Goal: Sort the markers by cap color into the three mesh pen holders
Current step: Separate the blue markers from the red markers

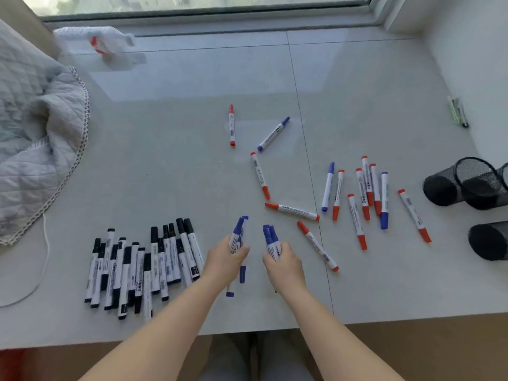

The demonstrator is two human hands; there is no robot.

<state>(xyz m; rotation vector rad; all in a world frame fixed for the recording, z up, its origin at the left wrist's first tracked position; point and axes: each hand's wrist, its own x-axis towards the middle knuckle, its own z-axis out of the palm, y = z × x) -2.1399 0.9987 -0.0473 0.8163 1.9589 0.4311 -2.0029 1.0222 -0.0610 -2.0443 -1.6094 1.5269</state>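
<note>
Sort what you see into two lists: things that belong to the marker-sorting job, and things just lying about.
Job: black-capped markers; red-capped markers; blue-capped markers, some held in both hands; mesh pen holders.

Lying about: quilted cloth; white cord; plastic bag; green pen.

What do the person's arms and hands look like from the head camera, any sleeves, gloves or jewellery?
Both forearms are bare as far as the frame shows, with no sleeves in view. The left hand and right hand wear no gloves, and no rings, watch or bracelets are visible on the wrists.

Single head-worn wide-angle view, looking forward and steeply down, tabletop (pixel 170 174) close below (window at top)
</note>
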